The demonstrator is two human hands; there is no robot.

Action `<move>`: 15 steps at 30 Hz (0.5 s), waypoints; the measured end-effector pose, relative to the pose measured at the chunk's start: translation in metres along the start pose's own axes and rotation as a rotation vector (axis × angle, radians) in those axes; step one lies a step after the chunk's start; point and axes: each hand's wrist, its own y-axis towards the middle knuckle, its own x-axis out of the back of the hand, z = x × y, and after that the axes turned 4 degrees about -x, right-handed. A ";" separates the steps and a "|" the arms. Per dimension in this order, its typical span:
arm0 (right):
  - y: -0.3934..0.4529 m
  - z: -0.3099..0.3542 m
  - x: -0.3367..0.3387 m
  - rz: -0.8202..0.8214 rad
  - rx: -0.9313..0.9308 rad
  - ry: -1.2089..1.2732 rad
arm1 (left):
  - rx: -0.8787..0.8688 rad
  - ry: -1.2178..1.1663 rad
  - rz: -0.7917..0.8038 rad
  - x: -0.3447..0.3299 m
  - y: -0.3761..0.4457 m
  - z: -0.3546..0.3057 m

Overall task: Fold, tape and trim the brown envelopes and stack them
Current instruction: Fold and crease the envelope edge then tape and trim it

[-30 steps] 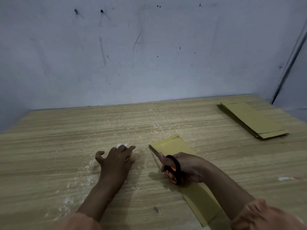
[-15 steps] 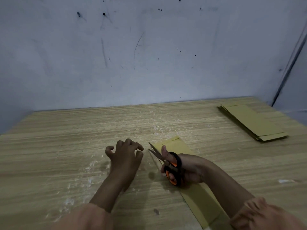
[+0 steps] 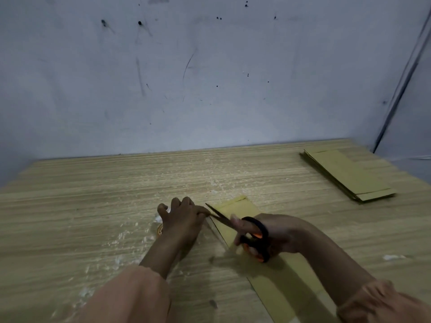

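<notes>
Sliding right, our left hand [image 3: 184, 217] is now pinching something unclear beside the blades while our right hand [image 3: 268, 236] is gripping the scissors [image 3: 251, 234] over the envelope [image 3: 238, 208] lying flat on the table [image 3: 93, 206], so we're keeping the cut close and fingers clear.

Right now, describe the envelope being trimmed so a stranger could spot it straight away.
On the wooden table, look near the front edge, below the right hand gripping black-and-orange scissors. The single brown envelope lies flat there, running diagonally. Unlike the stack of envelopes at the far right corner, it lies alone.
</notes>
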 end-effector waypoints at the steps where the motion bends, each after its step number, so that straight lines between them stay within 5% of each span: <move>1: -0.005 0.000 0.006 -0.090 -0.015 -0.081 | 0.008 -0.021 -0.013 0.000 0.000 0.000; 7: -0.005 -0.011 0.035 -0.635 -0.256 -0.641 | 0.094 -0.112 -0.087 -0.006 0.000 -0.017; 15: 0.000 -0.022 0.063 -0.722 -0.406 -0.718 | 0.078 -0.075 -0.014 -0.009 0.001 -0.027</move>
